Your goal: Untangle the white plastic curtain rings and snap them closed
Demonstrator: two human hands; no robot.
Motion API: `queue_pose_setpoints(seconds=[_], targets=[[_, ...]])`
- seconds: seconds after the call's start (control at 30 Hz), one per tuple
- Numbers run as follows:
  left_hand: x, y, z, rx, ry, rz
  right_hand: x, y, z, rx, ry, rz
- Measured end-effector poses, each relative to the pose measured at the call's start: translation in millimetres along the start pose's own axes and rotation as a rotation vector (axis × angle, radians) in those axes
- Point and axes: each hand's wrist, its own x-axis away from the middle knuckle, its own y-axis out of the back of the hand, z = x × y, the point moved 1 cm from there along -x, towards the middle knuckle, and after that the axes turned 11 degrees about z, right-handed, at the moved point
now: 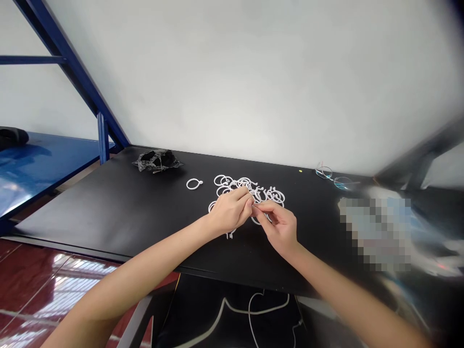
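A pile of several white plastic rings (pixel 250 189) lies on the black table (pixel 119 212). Both hands meet just in front of the pile. My left hand (pixel 230 211) is closed, its fingers curled around a white ring whose lower part shows beneath the hand. My right hand (pixel 279 224) pinches the same ring between thumb and fingers where the hands touch. One single white ring (pixel 194 183) lies apart to the left of the pile.
A crumpled black plastic bag (pixel 157 160) sits at the table's back left. A pair of glasses (pixel 333 176) lies at the back right. A blurred object is at the right. Blue metal shelving (pixel 72 72) stands to the left. White cords hang below the table edge.
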Motion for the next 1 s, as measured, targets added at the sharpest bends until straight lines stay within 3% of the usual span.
queue_pose_setpoints(seconds=[0.1,0.17,0.27,0.37,0.47,0.6,0.77,0.87,1.0], targets=[[-2.8,4.9,10.7,-0.074,0.052,0.056,-1.4,2.0,-4.7,-0.070,-0.079,0.007],[-3.4,12.3,28.0,-0.165,0.188,0.060,-3.3,5.1,-6.9,-0.051,-0.092,0.049],[1.4,26.1,63.2,-0.327,0.442,0.051,-6.4,9.6,-5.8,0.138,0.042,0.278],[10.5,34.6,93.7,-0.400,0.611,0.145,-7.0,10.8,-3.3,0.311,0.166,0.531],[17.3,34.5,107.8,-0.394,0.722,0.252,-5.6,8.8,-2.3,0.398,0.189,0.632],[19.5,30.7,106.4,-0.390,0.765,0.297,-3.8,3.8,-2.4,0.423,0.184,0.669],[19.5,31.5,100.8,-0.450,0.779,0.305,-1.9,-0.6,-0.2,0.425,0.172,0.600],[16.9,31.7,97.8,-0.455,0.728,0.216,-1.0,-4.7,1.4,0.431,0.205,0.633],[8.8,27.7,84.6,-0.252,0.522,0.043,-1.5,-7.4,0.2,0.377,0.188,0.682]])
